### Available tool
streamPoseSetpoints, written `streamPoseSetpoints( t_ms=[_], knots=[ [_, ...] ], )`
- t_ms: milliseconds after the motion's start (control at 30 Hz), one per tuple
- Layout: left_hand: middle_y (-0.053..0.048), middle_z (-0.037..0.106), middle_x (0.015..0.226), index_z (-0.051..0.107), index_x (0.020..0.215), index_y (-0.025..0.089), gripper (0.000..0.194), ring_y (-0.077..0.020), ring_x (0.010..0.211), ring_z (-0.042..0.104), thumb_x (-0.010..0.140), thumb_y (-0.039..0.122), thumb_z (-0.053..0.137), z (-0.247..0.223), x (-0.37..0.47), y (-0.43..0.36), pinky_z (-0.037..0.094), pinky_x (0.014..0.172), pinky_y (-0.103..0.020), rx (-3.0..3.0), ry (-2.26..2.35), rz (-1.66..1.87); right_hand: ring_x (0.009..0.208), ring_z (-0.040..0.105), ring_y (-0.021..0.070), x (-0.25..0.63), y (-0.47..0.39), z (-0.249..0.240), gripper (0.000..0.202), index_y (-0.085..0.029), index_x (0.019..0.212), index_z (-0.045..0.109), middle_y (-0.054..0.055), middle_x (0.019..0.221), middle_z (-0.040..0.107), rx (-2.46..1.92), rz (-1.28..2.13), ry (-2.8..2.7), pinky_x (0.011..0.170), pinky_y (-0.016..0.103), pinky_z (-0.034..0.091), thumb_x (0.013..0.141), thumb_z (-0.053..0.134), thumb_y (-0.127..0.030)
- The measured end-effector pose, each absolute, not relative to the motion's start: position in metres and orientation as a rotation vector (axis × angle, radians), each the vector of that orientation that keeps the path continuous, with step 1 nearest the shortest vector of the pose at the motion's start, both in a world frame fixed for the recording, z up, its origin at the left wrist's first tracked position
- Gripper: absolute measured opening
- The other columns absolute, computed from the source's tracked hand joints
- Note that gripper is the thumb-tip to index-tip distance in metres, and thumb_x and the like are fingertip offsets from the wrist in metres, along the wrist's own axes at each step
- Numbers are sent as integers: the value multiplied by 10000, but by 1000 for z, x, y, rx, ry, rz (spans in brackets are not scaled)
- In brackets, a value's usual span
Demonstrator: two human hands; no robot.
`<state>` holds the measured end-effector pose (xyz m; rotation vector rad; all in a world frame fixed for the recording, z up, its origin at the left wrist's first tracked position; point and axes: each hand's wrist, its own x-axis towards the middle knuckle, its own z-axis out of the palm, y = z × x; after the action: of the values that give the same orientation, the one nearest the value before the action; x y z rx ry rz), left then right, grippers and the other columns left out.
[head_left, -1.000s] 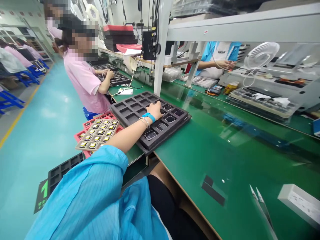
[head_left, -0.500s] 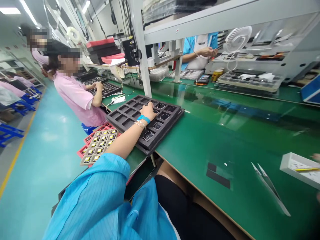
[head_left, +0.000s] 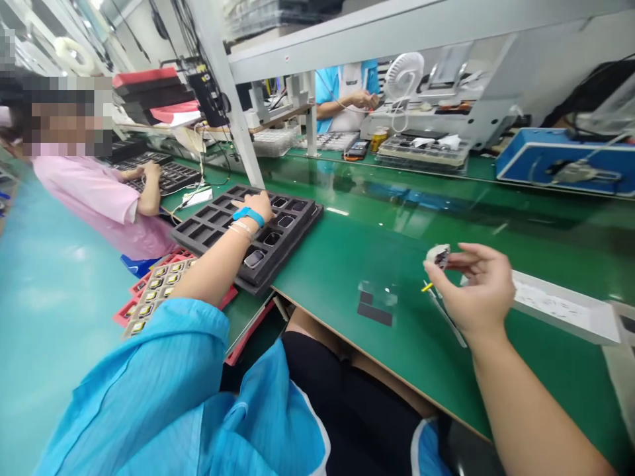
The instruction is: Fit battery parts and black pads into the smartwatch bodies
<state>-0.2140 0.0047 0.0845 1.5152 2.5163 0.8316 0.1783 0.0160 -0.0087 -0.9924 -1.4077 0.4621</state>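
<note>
My left hand [head_left: 256, 206], with a blue band at its wrist, reaches down into the black foam tray [head_left: 297, 246]. One finger sticks out to the left; the other fingers are bent down into a compartment, and their tips are hidden. Dark, rounded-square glass-like pieces [head_left: 284, 221] lie in the right-hand compartments. Raised over the green table, my right hand [head_left: 479, 287] pinches a small white-and-dark piece [head_left: 438, 255] between thumb and fingers. Just below that hand lie tweezers [head_left: 450, 322] and a yellow stick [head_left: 426, 287], both partly covered by it.
A long white box [head_left: 565, 309] with small pale bits sits right of my right hand. Dark strips [head_left: 375, 313] lie mid-table. Trays of yellow-marked parts [head_left: 156, 284] stand at left. A co-worker in pink [head_left: 94, 198] works beyond, another in blue [head_left: 342, 99] across the table.
The view has swung to the right. My right hand has come into full view, holding the small white-and-dark piece. My left hand stays at the black tray.
</note>
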Motion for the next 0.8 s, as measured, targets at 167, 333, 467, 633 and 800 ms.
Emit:
streamPoseSetpoints(
  t_ms=[167,333,467,633,800],
  knots=[
    [-115,688,1199,636,1231,163,460,-259,1154,625,810,303,756,75,-106,11,451,1063,-426,1794,1747,1099,710,672,210,178,21,-15,542,-252,1044,547,0,808,664,-960,531,-1372,714,411,576,609,808,-443],
    [-144,675,1280,671,1255,200,684,-272,1120,657,628,345,904,16,-19,31,507,990,-453,1306,748,817,686,668,171,170,21,-24,515,-233,1036,518,-5,785,671,-962,586,-1375,671,321,565,645,785,-435],
    [-114,696,1251,727,1165,222,594,-282,1155,650,610,315,915,-16,-7,38,497,1024,-484,1053,618,885,775,692,206,165,16,-25,427,-230,1000,563,44,871,715,-1046,462,-1522,765,375,584,688,769,-437],
    [-82,702,1247,730,1155,233,491,-251,1169,654,682,246,864,-25,-14,34,488,1072,-430,935,644,946,911,701,236,168,13,-17,328,-235,992,655,58,976,735,-1078,455,-1713,900,406,566,729,770,-394],
    [-75,702,1247,692,1238,233,391,-195,1087,691,849,267,721,-19,-14,31,532,1028,-350,860,657,926,887,714,204,172,11,-12,214,-230,963,709,35,969,757,-1023,627,-1608,887,373,574,851,664,-406]
  ],
)
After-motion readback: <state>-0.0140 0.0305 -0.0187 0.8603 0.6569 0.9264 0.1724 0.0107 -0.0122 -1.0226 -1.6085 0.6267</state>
